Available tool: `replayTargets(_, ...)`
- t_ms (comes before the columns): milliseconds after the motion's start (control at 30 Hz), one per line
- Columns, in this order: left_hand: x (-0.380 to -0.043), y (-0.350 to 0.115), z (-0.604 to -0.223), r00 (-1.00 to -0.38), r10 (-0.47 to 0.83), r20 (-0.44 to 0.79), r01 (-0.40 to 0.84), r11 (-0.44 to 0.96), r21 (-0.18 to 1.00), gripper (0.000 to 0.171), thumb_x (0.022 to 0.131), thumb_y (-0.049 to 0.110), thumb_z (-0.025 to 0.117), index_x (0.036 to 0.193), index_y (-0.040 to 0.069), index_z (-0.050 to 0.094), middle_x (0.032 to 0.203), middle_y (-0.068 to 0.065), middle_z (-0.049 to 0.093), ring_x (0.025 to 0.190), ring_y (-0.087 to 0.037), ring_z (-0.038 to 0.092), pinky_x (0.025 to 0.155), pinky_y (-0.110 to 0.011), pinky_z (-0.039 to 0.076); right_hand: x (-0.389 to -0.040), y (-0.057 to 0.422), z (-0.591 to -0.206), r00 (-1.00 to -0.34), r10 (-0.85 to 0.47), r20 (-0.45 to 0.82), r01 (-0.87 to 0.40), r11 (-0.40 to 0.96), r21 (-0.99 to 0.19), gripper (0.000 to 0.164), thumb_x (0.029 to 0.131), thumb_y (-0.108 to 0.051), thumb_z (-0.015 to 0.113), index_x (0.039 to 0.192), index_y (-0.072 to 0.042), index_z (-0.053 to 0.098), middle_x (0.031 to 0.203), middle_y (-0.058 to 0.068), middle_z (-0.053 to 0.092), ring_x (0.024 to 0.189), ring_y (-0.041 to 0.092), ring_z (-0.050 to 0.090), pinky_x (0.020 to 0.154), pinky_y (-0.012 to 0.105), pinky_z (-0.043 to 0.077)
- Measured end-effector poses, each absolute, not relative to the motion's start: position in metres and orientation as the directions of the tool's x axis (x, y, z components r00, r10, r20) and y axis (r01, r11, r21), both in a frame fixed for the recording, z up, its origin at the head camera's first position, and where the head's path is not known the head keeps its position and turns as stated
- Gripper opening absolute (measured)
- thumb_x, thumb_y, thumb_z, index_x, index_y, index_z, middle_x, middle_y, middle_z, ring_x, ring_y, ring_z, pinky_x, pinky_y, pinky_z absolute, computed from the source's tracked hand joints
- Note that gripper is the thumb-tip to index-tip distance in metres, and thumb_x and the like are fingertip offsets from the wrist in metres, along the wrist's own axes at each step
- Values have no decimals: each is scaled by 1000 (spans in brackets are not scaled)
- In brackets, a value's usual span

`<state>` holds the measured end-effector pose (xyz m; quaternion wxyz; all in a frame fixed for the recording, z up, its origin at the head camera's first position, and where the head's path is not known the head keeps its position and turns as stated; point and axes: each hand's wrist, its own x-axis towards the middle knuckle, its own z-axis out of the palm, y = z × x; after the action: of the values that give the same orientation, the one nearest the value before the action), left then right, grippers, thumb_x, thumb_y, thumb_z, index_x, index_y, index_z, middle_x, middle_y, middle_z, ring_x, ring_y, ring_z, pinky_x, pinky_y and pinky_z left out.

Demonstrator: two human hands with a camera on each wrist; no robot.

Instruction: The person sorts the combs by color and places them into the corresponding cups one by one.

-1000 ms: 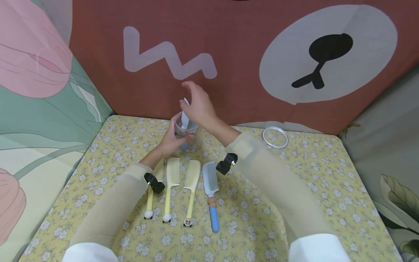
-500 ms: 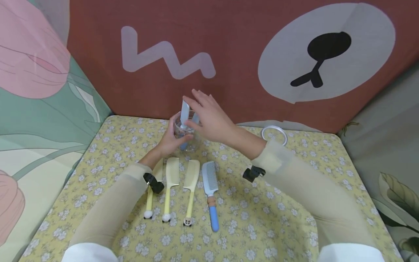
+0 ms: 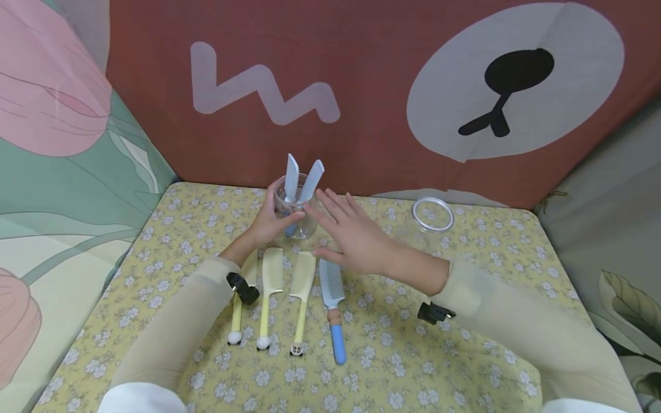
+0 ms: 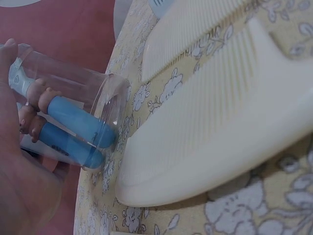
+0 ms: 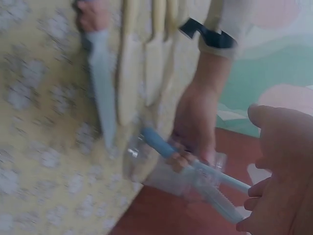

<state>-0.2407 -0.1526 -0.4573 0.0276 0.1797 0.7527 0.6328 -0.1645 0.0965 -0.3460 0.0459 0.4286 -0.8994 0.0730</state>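
Note:
My left hand (image 3: pixel 265 222) grips a clear jar (image 3: pixel 306 230) at the back of the table. Two light blue combs stand in it, heads up: a left comb (image 3: pixel 291 178) and a right comb (image 3: pixel 312 180). In the left wrist view their blue handles (image 4: pixel 80 120) with brown bear-like figures show through the jar wall. My right hand (image 3: pixel 358 238) is spread just right of the jar, holding nothing. Below it lies another blue comb (image 3: pixel 338 341), its head partly covered by the hand. Cream combs lie to its left: one (image 3: pixel 303 275), a second (image 3: pixel 272 272) and a third (image 3: pixel 236 321) partly behind my left wrist.
A round clear object with a silvery rim (image 3: pixel 435 230), perhaps a lid, lies at the back right of the flowered tablecloth (image 3: pixel 392 367). A brown printed cloth (image 3: pixel 372 143) hangs right behind the table's back edge. Patterned cloths hang at both sides.
My right hand has drawn back from the combs in the jar, moving right and toward me, its fingers spreading. Both comb heads now show. My left hand stays on the jar.

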Motion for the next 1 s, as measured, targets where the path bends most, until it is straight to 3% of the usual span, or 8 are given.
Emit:
replayTargets(267, -241, -152, -458, -941, 282, 185, 230, 138, 963, 95, 94, 1, 70, 162, 19, 7, 158, -15, 29, 144, -30, 32, 120, -50, 25, -150, 113, -378, -670, -736, 96, -739, 649, -180, 80, 102, -47, 60, 162, -9, 24, 167, 20, 16, 155, 35, 10, 122, 59, 12)
replayTargets(533, -240, -153, -458, -942, 288, 173, 220, 141, 965, 91, 97, 4, 67, 162, 21, 6, 159, -15, 28, 146, -32, 30, 121, -52, 23, -150, 120, -412, -720, -691, 69, -672, 669, -317, 81, 102, -44, 61, 161, -4, 22, 165, 24, 17, 154, 38, 13, 124, 54, 10)
replayTargets(1000, -240, -152, -458, -942, 281, 183, 228, 138, 964, 93, 95, 2, 70, 162, 20, 8, 157, -16, 30, 143, -31, 34, 120, -51, 25, -155, 114, -456, -800, -598, -45, -492, 698, -521, 82, 101, -41, 63, 157, 6, 26, 161, 30, 24, 151, 45, 20, 122, 55, 19)
